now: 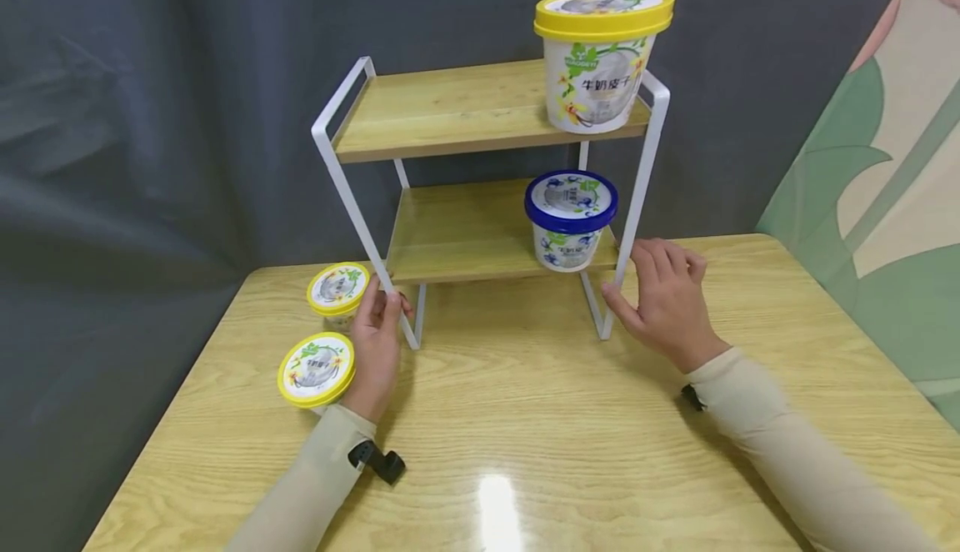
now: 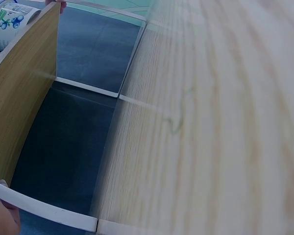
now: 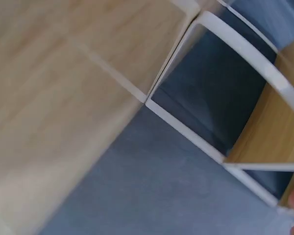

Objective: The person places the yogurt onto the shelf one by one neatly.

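Observation:
A two-tier shelf rack with wooden boards [image 1: 450, 110] and white metal legs stands on the table. At its left front leg, my left hand [image 1: 375, 360] grips the frame, the thumb in front and fingers behind. My right hand [image 1: 670, 310] holds the right side of the frame near the lower board, its thumb on the front leg. On the top board, at the right, sits a large white tub with a yellow lid [image 1: 600, 60]. A smaller tub with a blue lid [image 1: 570, 220] rests on the lower board, also at the right. The left wrist view shows part of the left hand [image 2: 1, 215] at the frame.
Two yellow-lidded tubs stand on the table left of the rack: a front one [image 1: 317, 368] right beside my left wrist and a rear one [image 1: 337, 289]. Behind the wooden table [image 1: 525, 427] hangs a dark cloth [image 1: 187, 118]. A floral panel [image 1: 885, 202] rises at right.

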Demonstrator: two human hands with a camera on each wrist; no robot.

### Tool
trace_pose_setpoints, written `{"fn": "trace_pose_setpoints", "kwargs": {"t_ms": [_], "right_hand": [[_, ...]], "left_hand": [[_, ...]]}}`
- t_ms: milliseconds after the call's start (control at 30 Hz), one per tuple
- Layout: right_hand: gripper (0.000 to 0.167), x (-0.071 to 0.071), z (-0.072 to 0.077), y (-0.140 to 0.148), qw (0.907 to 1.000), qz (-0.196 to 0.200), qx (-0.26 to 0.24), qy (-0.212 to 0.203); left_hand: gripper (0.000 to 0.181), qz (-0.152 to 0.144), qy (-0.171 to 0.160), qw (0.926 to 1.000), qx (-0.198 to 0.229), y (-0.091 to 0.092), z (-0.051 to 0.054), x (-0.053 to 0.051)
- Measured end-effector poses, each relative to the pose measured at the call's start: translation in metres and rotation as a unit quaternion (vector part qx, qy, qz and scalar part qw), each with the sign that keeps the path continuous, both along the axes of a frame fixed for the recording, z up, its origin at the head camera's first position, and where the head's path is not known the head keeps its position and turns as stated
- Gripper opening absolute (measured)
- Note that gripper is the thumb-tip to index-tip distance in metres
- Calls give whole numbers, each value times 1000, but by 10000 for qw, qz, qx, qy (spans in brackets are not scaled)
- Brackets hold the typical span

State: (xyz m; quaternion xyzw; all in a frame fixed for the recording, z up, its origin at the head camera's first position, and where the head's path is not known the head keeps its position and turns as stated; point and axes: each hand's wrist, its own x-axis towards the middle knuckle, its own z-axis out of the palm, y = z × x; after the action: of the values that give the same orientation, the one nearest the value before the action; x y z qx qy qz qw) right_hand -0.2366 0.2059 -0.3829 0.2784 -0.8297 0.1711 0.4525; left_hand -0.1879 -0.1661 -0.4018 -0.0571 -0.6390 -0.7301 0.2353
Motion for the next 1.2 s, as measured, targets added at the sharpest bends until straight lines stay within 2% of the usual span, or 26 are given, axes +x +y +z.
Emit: {"fn": "trace_pose_setpoints", "kwargs": {"t_ms": [100,200,300,433,567,667,933,1200], "right_hand": [[71,2,-2,-9,9996,-231,53,151],[70,4,-7,-14,9996,-237,-123,15],[68,4,-11,-14,9984,102,-520,-217],[60,5,-9,-14,9904,723,-1125,-337],[38,6,-4,-17,9844,918,-1435,-442],[23,8,-3,-21,9828,833,-1553,-550],[26,12,-6,-25,9849,313,-1403,-970],[26,14,-5,-26,9826,226,-1562,-978]], "left_hand": [[41,22,-28,10000,4,-1,-1,0],[40,43,12,10000,-9,-1,-2,-1],[40,56,50,10000,-29,0,-3,-2],[40,76,0,9999,-68,0,-4,-1],[41,103,65,9999,-36,0,-3,-2],[42,110,163,9998,-15,-1,-3,-1],[40,84,165,9998,-33,-2,-5,-2],[41,73,198,9997,-116,-2,-3,-2]]}}
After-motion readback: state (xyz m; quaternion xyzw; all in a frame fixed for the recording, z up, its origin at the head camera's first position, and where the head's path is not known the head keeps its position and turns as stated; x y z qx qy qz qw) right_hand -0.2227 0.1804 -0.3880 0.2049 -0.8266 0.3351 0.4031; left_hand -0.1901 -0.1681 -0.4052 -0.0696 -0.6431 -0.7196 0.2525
